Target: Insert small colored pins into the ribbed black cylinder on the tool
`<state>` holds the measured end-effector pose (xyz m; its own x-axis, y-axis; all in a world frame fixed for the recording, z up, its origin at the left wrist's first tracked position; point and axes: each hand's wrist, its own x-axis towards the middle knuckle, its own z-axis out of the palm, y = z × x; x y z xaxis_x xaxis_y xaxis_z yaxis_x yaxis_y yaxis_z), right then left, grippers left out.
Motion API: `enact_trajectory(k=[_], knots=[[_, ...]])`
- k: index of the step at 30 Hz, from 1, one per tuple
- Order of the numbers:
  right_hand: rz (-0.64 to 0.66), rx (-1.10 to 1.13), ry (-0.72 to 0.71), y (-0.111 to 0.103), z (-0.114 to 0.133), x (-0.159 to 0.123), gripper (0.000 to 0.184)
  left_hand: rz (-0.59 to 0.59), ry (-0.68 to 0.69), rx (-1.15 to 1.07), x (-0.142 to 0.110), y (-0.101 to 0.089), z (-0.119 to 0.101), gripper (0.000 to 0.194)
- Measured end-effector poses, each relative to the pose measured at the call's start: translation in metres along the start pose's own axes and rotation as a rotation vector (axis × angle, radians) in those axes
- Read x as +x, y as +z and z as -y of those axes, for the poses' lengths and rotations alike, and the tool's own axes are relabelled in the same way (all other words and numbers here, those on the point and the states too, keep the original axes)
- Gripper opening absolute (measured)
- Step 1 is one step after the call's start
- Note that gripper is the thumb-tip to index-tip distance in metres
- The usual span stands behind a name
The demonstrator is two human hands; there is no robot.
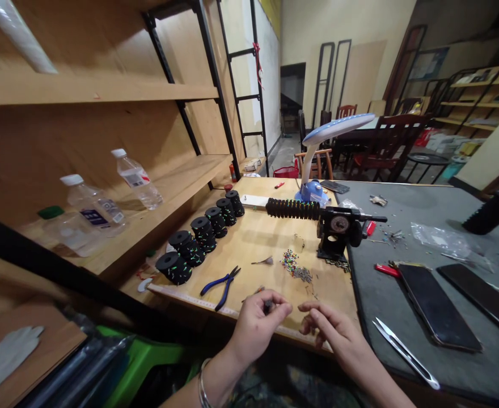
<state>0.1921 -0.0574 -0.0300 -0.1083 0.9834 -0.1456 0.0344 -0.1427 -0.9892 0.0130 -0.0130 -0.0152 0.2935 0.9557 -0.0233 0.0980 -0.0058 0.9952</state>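
Note:
My left hand (261, 318) is closed near the table's front edge, thumb against fingers, around a small dark thing (268, 306) whose kind is unclear. Close to its right, my right hand (329, 327) has curled fingers with thumb and fingertips drawn together; whatever may be between them is too small to make out. Just beyond the hands lie colourful beads (289, 262) and a heap of small metal pieces (303, 275). Blue-handled pliers (221, 286) lie left of my left hand. A black hand-cranked device (335, 228) carries a ridged black roll (292, 209) with green flecks.
Several black spools (183, 247) line the left table edge. A blue lamp (313, 190) stands behind the device. On the grey mat (385, 294) lie thread snips (405, 351), a phone (439, 306) and a red-handled tool (387, 270). Bottles (136, 180) stand on the left shelf.

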Motion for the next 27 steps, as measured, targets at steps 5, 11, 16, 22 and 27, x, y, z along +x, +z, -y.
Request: enact_trajectory(k=[5,11,16,22,27], knots=[[-0.027,0.101,-0.057,0.004,0.002,0.009,0.046,-0.004,0.038,0.09,0.0,0.003,-0.004,0.022],[0.026,0.133,-0.086,0.014,0.016,0.012,0.043,0.027,0.086,0.153,-0.001,-0.003,-0.01,0.023],[0.014,0.0,-0.133,0.019,0.027,0.01,0.036,0.054,0.129,0.219,0.002,-0.005,-0.015,0.021],[-0.068,-0.312,-0.156,0.015,0.012,0.006,0.028,0.052,0.136,0.357,0.0,-0.003,-0.005,0.018],[-0.168,-0.193,-0.146,0.017,-0.017,-0.002,0.036,-0.042,0.236,0.62,0.011,-0.031,0.007,0.013]])
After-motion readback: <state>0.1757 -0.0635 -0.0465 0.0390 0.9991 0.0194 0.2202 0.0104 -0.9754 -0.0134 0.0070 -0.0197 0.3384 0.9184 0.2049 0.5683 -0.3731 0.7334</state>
